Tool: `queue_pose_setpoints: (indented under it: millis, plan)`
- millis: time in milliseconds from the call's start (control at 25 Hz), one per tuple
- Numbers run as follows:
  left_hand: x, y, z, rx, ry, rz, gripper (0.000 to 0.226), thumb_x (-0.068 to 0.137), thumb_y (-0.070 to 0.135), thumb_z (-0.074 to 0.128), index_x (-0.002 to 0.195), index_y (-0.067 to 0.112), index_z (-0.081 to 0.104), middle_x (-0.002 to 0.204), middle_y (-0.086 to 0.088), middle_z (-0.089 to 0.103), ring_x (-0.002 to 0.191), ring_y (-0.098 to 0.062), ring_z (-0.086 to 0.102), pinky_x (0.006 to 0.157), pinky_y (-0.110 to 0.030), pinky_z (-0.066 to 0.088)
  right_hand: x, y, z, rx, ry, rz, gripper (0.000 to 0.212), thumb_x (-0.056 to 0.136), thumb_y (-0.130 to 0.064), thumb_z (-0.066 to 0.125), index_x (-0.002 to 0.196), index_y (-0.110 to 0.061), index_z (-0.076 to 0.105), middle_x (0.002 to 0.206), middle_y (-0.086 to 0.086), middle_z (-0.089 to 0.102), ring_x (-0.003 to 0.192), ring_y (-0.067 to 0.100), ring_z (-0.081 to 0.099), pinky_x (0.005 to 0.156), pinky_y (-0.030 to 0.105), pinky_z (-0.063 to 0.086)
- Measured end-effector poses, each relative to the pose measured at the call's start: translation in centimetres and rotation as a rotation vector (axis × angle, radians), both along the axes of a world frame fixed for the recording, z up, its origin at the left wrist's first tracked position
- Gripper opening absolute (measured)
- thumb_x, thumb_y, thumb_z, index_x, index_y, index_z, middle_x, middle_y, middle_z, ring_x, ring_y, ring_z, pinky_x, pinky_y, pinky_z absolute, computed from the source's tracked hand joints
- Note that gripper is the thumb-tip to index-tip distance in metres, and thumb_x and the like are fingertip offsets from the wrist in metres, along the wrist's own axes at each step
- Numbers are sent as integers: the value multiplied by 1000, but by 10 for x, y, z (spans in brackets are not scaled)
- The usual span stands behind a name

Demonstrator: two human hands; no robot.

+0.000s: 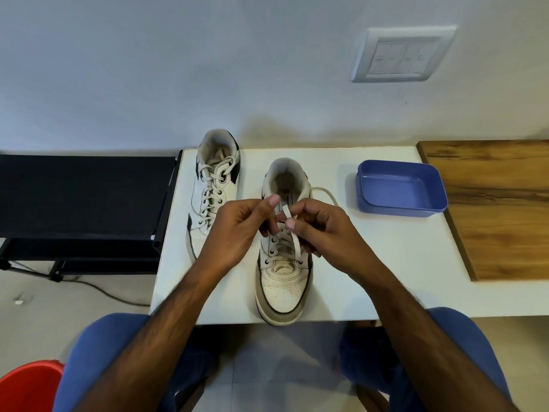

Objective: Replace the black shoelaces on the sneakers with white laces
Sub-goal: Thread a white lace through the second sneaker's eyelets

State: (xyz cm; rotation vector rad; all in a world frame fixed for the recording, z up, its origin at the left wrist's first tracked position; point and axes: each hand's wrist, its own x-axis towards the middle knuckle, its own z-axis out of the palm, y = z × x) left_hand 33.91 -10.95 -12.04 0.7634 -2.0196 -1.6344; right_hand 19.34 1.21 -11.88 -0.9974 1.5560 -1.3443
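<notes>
Two white sneakers stand on the small white table (371, 263), toes toward me. The left sneaker (212, 185) is fully laced in white and tied in a bow. The right sneaker (282, 286) has a white lace (297, 245) threaded through its lower eyelets. My right hand (323, 230) pinches a loop of that lace above the tongue. A free end of the lace curves off to the right of the collar. My left hand (237, 230) is curled beside the loop, thumb raised, fingers on the lace where the view is partly hidden.
A blue plastic tray (401, 188) sits right of the shoes. A wooden board (490, 209) lies on the far right. A black rack (83, 197) stands left of the table, and a red tub (26, 388) is by my left knee.
</notes>
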Motion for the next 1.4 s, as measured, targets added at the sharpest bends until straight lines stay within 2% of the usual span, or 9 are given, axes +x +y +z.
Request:
queue_pose_setpoints:
  millis: [160, 320, 480, 600, 800, 920, 1000, 1200, 1400]
  plan:
    - [-4, 3, 0, 165, 53, -69, 25, 95, 33, 59, 87, 13, 73, 78, -1, 71, 73, -12, 64, 64, -22, 47, 7, 0, 0, -54, 39, 69, 55, 96, -2, 65, 144, -25, 51, 66, -3, 62, 63, 14, 63, 61, 27, 54]
    - [-3, -3, -2, 277, 199, 28, 23, 96, 27, 56, 95, 6, 68, 85, -2, 70, 82, -16, 64, 68, -29, 50, 18, 0, 1, -49, 56, 182, 79, 95, -1, 66, 156, -39, 31, 68, 5, 66, 61, 16, 64, 63, 29, 56]
    - [-4, -6, 3, 484, 397, 203, 25, 101, 28, 46, 89, 10, 58, 68, -2, 60, 65, -16, 58, 67, -28, 51, 18, 1, 0, 9, 93, 295, 89, 95, -3, 67, 160, -38, 18, 69, 3, 69, 60, 15, 63, 65, 28, 54]
    - [-1, -14, 6, 515, 492, 342, 31, 109, 26, 38, 89, 13, 58, 55, 5, 36, 45, -9, 35, 50, -25, 41, 17, 5, -2, 184, 209, 467, 79, 94, -9, 71, 156, -38, 30, 75, 1, 73, 60, 14, 65, 65, 24, 55]
    - [2, -16, 8, 173, 249, 242, 34, 110, 28, 40, 115, 14, 71, 65, 6, 29, 53, -8, 26, 47, -21, 27, 6, 6, 2, 208, 194, 420, 38, 96, -17, 70, 131, -24, 62, 88, 3, 78, 67, 21, 70, 67, 35, 60]
    - [0, -8, 4, -246, 62, 28, 36, 107, 26, 41, 136, 20, 62, 82, 6, 38, 73, -2, 44, 69, -15, 37, -10, 5, 1, 91, 344, 10, 14, 97, -19, 68, 110, -23, 71, 84, -4, 75, 77, 13, 71, 70, 32, 57]
    - [-1, -3, -2, -373, 3, -35, 40, 105, 19, 41, 142, 17, 56, 87, 6, 38, 83, 0, 47, 79, -9, 35, -13, 0, -4, 47, 379, -281, 7, 95, -22, 70, 100, -26, 67, 82, -8, 71, 74, 9, 66, 65, 24, 50]
    - [-8, -2, -13, -615, -18, 12, 37, 98, -2, 57, 128, 16, 70, 86, 7, 55, 82, -7, 57, 73, -15, 43, -7, -16, -20, 363, 443, -425, 43, 81, -67, 70, 92, -30, 52, 83, -13, 63, 76, 6, 61, 69, 33, 52]
    - [-8, -1, -21, -641, 34, 109, 34, 91, 5, 72, 122, 19, 73, 87, 6, 71, 81, -14, 65, 76, -26, 54, -12, -19, -19, 399, 365, -427, 30, 84, -52, 70, 83, -23, 63, 76, -9, 67, 74, 11, 64, 70, 35, 53]
